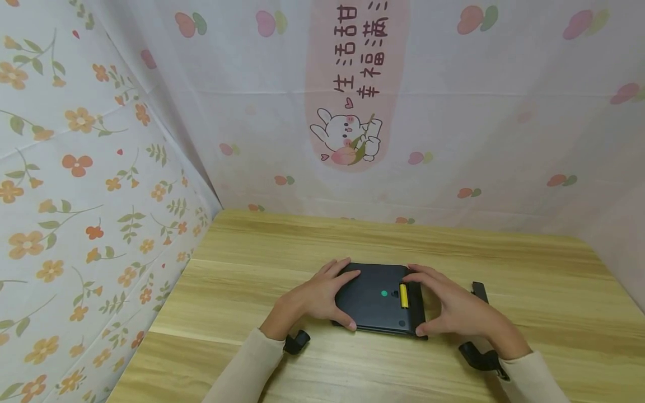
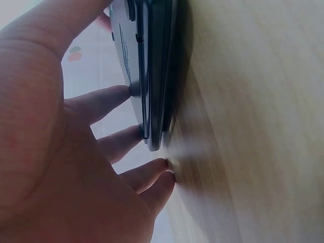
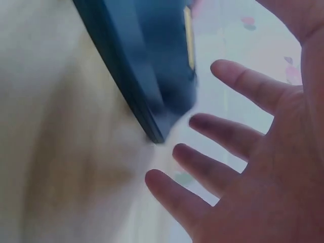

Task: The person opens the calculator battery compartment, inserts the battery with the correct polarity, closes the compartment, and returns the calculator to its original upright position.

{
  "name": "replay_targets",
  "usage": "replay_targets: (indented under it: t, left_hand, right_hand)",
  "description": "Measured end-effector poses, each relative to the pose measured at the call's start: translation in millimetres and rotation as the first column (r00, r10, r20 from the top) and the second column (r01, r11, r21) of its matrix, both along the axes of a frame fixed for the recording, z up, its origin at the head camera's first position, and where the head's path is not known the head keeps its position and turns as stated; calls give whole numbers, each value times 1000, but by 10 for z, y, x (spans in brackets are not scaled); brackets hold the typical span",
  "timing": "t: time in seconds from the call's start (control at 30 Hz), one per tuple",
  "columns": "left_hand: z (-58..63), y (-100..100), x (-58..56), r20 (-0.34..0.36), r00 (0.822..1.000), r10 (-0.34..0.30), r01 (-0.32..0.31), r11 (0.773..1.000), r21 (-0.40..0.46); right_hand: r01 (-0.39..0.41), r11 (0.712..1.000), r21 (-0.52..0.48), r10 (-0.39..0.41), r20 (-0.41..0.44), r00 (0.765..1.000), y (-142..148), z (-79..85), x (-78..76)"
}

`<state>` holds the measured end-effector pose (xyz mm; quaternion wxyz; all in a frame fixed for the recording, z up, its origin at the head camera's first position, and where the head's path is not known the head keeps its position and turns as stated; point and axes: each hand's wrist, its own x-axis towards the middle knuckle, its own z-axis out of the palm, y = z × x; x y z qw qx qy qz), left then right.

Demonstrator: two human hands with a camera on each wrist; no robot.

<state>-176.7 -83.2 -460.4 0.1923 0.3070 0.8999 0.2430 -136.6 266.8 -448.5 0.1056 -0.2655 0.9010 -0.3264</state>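
A flat black device (image 1: 370,302), calculator-like, lies back side up in front of me. A yellow battery (image 1: 404,295) sits in the open slot near its right end, and a green dot marks the middle of the back. My left hand (image 1: 322,294) grips the left end, thumb at the near edge and fingertips over the far side. At the right end, my right hand (image 1: 456,308) is spread around the corners. In the right wrist view its long fingers (image 3: 228,126) stand extended and apart from the black casing (image 3: 136,61). The device's front face is hidden.
The device is over a wood-grain table (image 1: 242,291). A dark flat piece (image 1: 480,291) lies beyond the right wrist, partly hidden. Black wrist mounts (image 1: 296,342) hang at both sleeves. A floral cloth (image 1: 90,196) borders the left, and a printed curtain (image 1: 252,112) hangs behind.
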Motion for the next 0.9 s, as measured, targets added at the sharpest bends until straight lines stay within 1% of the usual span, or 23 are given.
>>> replay_targets:
  t: [0.1, 0.2, 0.3, 0.43, 0.67, 0.9]
  left_hand:
    - [-3, 4, -3, -1, 1000, -2, 2, 1000, 3]
    - [-7, 4, -4, -3, 1000, -3, 3, 1000, 2]
    - [-5, 3, -3, 0, 1000, -1, 1, 1000, 1]
    - [-8, 1, -5, 1, 1000, 0, 0, 1000, -2]
    - [-10, -1, -5, 4, 1000, 0, 0, 1000, -2]
    - [0, -6, -2, 4, 1000, -3, 3, 1000, 5]
  right_hand:
    - [24, 999, 22, -25, 5, 1000, 110, 75, -16]
    - [52, 997, 55, -50, -35, 998, 251, 157, -25]
    - [80, 993, 82, -72, -94, 993, 397, 219, -30]
    - [101, 990, 98, -88, -132, 987, 582, 256, -30]
    - [136, 986, 94, -130, -65, 989, 831, 242, -47]
    - [155, 982, 107, -152, -30, 988, 961, 172, -62]
